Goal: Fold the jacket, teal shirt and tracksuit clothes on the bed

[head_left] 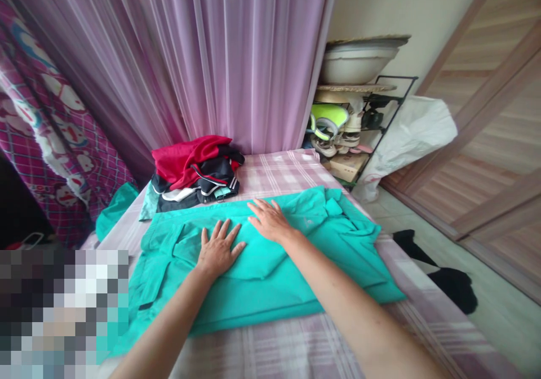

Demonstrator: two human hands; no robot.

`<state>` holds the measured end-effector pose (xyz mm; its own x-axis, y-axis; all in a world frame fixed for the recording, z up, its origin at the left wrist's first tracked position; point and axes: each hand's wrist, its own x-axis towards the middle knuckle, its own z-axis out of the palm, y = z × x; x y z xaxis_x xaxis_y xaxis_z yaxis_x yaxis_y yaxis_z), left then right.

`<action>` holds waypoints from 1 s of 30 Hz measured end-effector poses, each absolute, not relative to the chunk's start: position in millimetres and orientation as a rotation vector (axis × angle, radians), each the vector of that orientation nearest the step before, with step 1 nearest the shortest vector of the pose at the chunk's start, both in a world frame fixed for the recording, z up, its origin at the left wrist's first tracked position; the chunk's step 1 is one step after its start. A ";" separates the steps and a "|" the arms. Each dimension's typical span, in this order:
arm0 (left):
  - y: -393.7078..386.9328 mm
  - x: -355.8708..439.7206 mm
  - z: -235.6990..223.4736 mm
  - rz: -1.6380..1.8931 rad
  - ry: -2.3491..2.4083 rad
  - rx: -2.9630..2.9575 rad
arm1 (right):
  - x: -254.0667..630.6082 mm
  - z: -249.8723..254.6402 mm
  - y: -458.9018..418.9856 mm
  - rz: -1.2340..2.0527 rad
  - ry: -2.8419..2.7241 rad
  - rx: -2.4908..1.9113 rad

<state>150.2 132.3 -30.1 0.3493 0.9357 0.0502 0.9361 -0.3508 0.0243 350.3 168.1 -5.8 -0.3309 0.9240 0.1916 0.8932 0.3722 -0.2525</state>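
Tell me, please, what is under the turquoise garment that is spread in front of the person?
The turquoise garment lies on a checked cloth, visible around its edges. What the garment covers cannot be seen.

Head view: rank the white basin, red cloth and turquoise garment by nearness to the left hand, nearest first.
1. Turquoise garment: directly beneath the left hand.
2. Red cloth: beyond that hand, slightly left.
3. White basin: farthest, at upper right.

Home — lived-in room | lilac curtain (253, 58) | shoe rack (384, 132) | clothes heap (190, 162)
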 end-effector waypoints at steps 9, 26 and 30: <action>130.1 148.7 -35.6 -0.152 -1.779 -2.580 | 462.7 -44.4 206.0 0.033 -1.817 -2.461; 127.2 150.6 -39.5 -0.244 -1.808 -2.587 | 475.0 -26.7 210.9 0.028 -1.739 -2.470; 126.1 150.7 -36.6 -0.239 -1.842 -2.612 | 408.9 -12.8 182.7 -0.054 -1.945 -2.102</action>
<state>150.7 126.1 -36.6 0.3290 0.9405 0.0848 0.9311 -0.3381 0.1372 408.9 182.7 -12.8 0.0946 0.9725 0.2130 0.9828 -0.0571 -0.1756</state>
